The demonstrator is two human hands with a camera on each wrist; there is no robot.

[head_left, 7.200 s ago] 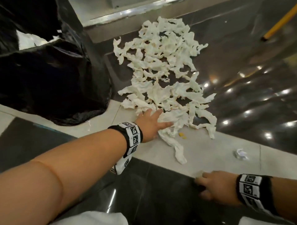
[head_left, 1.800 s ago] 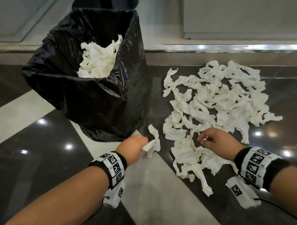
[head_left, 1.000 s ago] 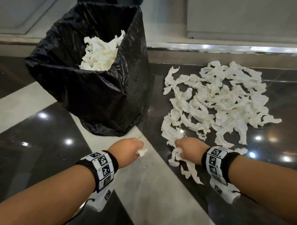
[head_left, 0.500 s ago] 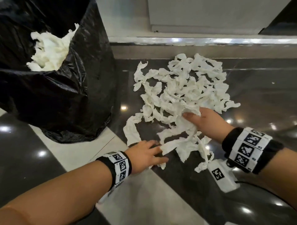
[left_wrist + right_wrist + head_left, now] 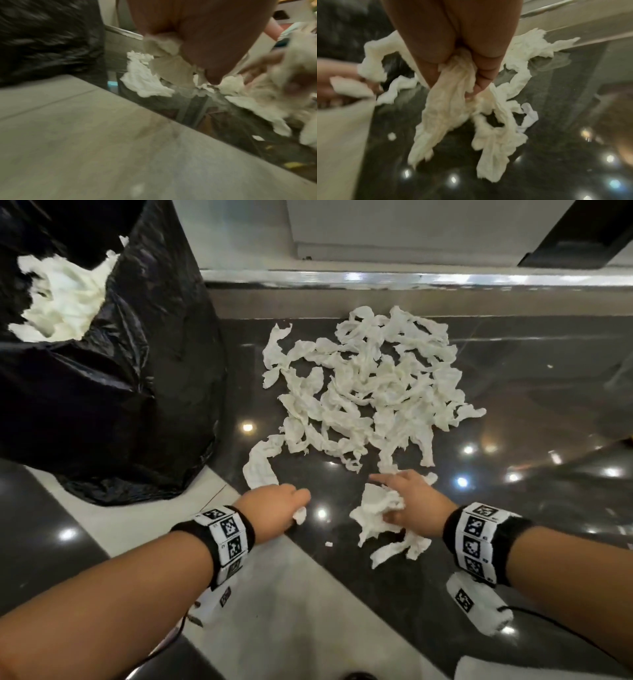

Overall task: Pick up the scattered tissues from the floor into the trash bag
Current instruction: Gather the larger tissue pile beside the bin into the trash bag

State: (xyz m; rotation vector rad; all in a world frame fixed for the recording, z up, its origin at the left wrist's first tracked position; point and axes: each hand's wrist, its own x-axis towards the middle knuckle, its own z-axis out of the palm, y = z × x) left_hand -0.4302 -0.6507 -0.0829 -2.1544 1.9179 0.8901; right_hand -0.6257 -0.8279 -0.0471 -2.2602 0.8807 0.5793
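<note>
Meanwhile, gathering was underway: the right hand [image 5: 411, 501] clutched a tissue bunch [image 5: 376, 515], the left hand [image 5: 270, 508] pinched a scrap [image 5: 299, 514]; next, likely the trash bag [image 5: 113, 392], far left.

Two bare forearms reach forward and downward side by side, each with a black wristband carrying black-and-white square markers. The left hand [image 5: 274, 506] is closed into a loose fist, knuckles up, pinching a small white scrap. The right hand [image 5: 412, 501], just beside it, has its fingers curled round a bunch of tissue [image 5: 375, 515], index finger pointing toward the left hand.
</note>
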